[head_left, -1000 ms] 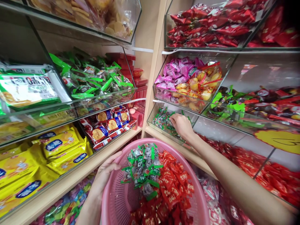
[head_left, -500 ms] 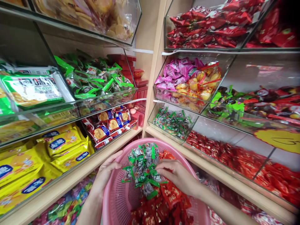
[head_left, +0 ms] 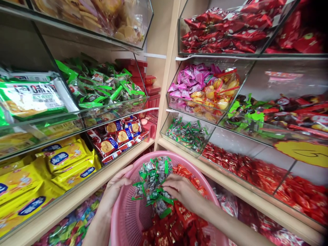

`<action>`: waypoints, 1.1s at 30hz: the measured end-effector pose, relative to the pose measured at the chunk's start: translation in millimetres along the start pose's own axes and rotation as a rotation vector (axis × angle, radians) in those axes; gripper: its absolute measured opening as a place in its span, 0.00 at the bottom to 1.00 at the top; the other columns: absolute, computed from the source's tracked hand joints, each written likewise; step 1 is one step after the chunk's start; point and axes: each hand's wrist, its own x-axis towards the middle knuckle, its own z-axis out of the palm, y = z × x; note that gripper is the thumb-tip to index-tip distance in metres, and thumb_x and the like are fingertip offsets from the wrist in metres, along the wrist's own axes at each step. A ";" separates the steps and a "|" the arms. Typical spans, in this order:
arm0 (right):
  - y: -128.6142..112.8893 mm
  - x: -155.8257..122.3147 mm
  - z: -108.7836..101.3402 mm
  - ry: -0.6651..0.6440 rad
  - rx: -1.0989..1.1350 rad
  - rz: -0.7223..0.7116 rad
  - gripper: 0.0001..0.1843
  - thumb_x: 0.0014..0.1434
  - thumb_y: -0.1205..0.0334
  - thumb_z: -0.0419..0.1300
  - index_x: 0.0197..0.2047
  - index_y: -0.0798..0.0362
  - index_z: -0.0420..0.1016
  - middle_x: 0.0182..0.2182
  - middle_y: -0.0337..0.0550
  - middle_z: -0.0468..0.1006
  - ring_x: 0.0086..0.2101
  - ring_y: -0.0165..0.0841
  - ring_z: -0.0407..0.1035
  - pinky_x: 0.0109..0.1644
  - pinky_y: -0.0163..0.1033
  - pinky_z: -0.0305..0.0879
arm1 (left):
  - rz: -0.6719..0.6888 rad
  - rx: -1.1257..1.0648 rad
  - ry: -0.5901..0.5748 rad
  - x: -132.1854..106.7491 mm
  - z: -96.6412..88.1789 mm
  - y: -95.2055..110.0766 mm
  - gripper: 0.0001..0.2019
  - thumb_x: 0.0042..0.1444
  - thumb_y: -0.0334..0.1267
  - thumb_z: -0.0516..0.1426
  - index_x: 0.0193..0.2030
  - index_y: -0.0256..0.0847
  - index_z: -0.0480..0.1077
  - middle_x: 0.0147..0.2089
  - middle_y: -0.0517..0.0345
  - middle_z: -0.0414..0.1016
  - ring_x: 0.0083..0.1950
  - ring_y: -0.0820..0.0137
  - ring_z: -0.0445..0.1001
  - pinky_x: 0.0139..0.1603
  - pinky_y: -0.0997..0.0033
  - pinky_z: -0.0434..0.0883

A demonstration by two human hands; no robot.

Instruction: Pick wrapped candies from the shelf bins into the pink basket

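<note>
My left hand (head_left: 114,193) grips the left rim of a pink mesh basket (head_left: 128,218) held in front of the shelves. A heap of green-wrapped candies (head_left: 152,179) lies in the basket on top of red-wrapped candies (head_left: 179,225). The fingers of my right hand (head_left: 183,192) are curled and pinched into the right side of the green heap. Just above the basket, a glass bin on the shelf (head_left: 170,138) holds more green-wrapped candies (head_left: 188,134).
Glass bins line wooden shelves on both sides. The right side has red candies (head_left: 243,167), pink and yellow sweets (head_left: 205,89) and red packs (head_left: 225,30). The left side has yellow biscuit packs (head_left: 66,160), green-wrapped snacks (head_left: 102,85) and red-blue packs (head_left: 120,135).
My right hand left the shelf bin of green candies and came down into the basket, where it now closes on the green heap. My left hand has stayed on the rim.
</note>
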 end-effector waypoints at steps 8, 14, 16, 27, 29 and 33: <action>-3.6 -2.7 8.3 0.060 -0.186 -0.068 0.15 0.63 0.61 0.44 0.42 0.49 0.71 0.34 0.41 0.71 0.35 0.29 0.66 0.39 0.34 0.63 | -0.015 -0.011 0.046 5.2 -2.1 -3.7 0.33 0.34 0.28 0.59 0.54 0.43 0.66 0.36 0.60 0.77 0.37 0.69 0.72 0.40 0.74 0.65; 3.1 9.7 -37.4 0.242 -0.254 -0.086 0.14 0.63 0.59 0.45 0.45 0.51 0.69 0.38 0.44 0.71 0.37 0.30 0.67 0.42 0.35 0.63 | -0.037 -0.008 0.026 6.8 -2.2 -2.8 0.30 0.35 0.29 0.59 0.52 0.41 0.68 0.32 0.60 0.76 0.36 0.69 0.72 0.44 0.72 0.65; 15.1 25.0 -64.2 0.292 -0.367 -0.010 0.15 0.63 0.59 0.45 0.45 0.51 0.69 0.38 0.44 0.72 0.38 0.31 0.67 0.43 0.35 0.62 | -0.056 -0.031 0.024 6.0 -1.5 -2.2 0.31 0.35 0.29 0.59 0.52 0.43 0.68 0.34 0.60 0.76 0.36 0.68 0.72 0.43 0.71 0.65; 87.9 105.2 -103.0 0.021 -0.896 0.533 0.11 0.55 0.71 0.51 0.38 0.57 0.73 0.38 0.52 0.75 0.42 0.37 0.68 0.40 0.35 0.61 | 0.049 0.110 0.003 6.5 -6.9 -5.3 0.30 0.37 0.31 0.57 0.54 0.41 0.67 0.24 0.62 0.72 0.30 0.69 0.69 0.36 0.71 0.65; 96.0 107.4 -97.2 0.011 -0.908 0.561 0.12 0.55 0.72 0.51 0.38 0.58 0.74 0.37 0.54 0.76 0.42 0.38 0.68 0.40 0.36 0.62 | 0.047 0.090 -0.001 7.5 -7.6 -5.5 0.31 0.37 0.30 0.57 0.53 0.41 0.67 0.29 0.61 0.74 0.34 0.68 0.70 0.38 0.72 0.64; 107.6 106.3 -91.9 0.013 -0.928 0.575 0.13 0.56 0.72 0.50 0.39 0.58 0.75 0.38 0.56 0.76 0.43 0.38 0.68 0.42 0.36 0.61 | 0.047 0.080 -0.009 11.9 -10.6 -8.1 0.30 0.37 0.31 0.57 0.53 0.42 0.67 0.28 0.63 0.73 0.36 0.69 0.69 0.42 0.73 0.63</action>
